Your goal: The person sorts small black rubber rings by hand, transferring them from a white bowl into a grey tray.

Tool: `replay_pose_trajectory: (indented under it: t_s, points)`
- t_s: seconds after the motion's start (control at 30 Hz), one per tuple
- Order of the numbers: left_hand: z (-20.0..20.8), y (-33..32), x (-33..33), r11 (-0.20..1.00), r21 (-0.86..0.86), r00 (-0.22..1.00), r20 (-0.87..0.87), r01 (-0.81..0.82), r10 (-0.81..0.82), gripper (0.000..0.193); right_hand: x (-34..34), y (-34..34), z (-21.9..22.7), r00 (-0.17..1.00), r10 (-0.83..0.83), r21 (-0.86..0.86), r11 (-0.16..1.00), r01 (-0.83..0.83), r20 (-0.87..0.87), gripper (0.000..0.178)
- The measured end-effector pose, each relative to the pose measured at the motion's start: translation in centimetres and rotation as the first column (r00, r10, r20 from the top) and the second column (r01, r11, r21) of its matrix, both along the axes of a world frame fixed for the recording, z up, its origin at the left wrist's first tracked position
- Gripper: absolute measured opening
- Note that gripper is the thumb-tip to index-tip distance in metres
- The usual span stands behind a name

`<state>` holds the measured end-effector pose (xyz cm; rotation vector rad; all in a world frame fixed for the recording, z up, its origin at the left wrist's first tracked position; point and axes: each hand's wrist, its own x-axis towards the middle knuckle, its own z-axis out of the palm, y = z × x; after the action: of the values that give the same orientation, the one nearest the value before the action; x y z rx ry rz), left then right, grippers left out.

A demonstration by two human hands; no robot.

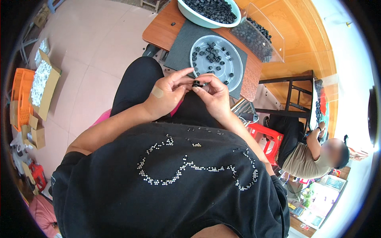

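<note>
Between the thumb and index finger of my right hand [216, 97] is a small, round black plastic part [195, 83], held just above my lap. My left hand [166, 95], with a beige plaster on its back, meets it from the left. Its fingers are bent toward the part, and their tips are partly hidden, so what they grip does not show. Just beyond my hands a clear, shallow round basin [239, 75] holds several similar black parts [214, 57]. It rests on a dark mat [178, 49] on the wooden table [158, 31].
A pale green basin [190, 15] heaped with black pieces and a clear bin [274, 55] of more stand at the table's far side. A co-worker [303, 158] sits at right near a red stool [262, 129]. At left are an orange crate [18, 83] and an open carton [50, 89].
</note>
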<state>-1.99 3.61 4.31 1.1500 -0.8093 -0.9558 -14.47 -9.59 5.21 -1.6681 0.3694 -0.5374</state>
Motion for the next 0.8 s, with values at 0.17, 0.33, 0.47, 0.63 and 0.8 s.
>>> replay_pose_trajectory:
  t_s: [0.17, 0.33, 0.47, 0.63, 0.8]
  points:
    - [-1.7, -0.1, 1.3, 0.982, 0.167, 0.996, -0.008, -0.085, 0.088, 0.047, -1.1, -3.4, -0.9, 0.962, -0.094, 0.026, 0.994, 0.104, -0.255, 0.019]
    - [-2.4, -0.6, 1.7, 0.962, 0.263, 0.992, -0.082, -0.072, 0.097, 0.045, 0.4, -15.5, 1.0, 0.926, -0.337, 0.175, 0.914, 0.365, -0.171, 0.011]
    - [-3.0, -0.8, 2.0, 0.952, 0.298, 0.987, -0.116, -0.072, 0.111, 0.045, 3.5, -23.8, 6.7, 0.711, -0.693, 0.338, 0.701, 0.628, 0.116, 0.013]
    - [-3.0, -1.0, 2.5, 0.938, 0.336, 0.982, -0.130, -0.086, 0.137, 0.044, 5.2, -21.9, 1.0, 0.865, -0.354, -0.131, 0.935, 0.329, -0.355, 0.010]
    - [-3.8, -1.2, 2.9, 0.934, 0.358, 0.979, -0.178, -0.026, 0.095, 0.040, 7.4, -16.5, -4.1, 0.884, -0.222, -0.694, 0.705, -0.146, -0.411, 0.017]
